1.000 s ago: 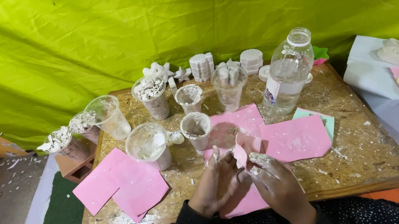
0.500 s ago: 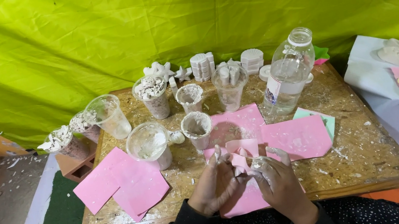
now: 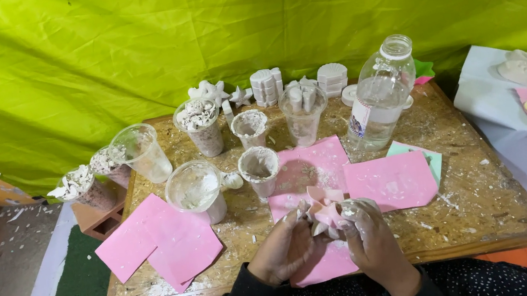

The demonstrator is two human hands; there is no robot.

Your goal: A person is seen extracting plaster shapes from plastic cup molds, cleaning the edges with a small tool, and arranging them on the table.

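My left hand and my right hand are close together over the near edge of a low wooden table. Both grip a small pink mould with white plaster showing at its edges; the fingers are dusted white. Under the hands lies a pink sheet. Just beyond stand plastic cups smeared with plaster, one near the hands and a wider one to its left.
More pink sheets lie on the table. A clear plastic bottle stands at the back right, with white plaster castings and cups of plaster bits along the back. A green tarp hangs behind.
The pink mould has been lifted a little and its edges peeled outward between the fingers; both hands stayed in nearly the same place.
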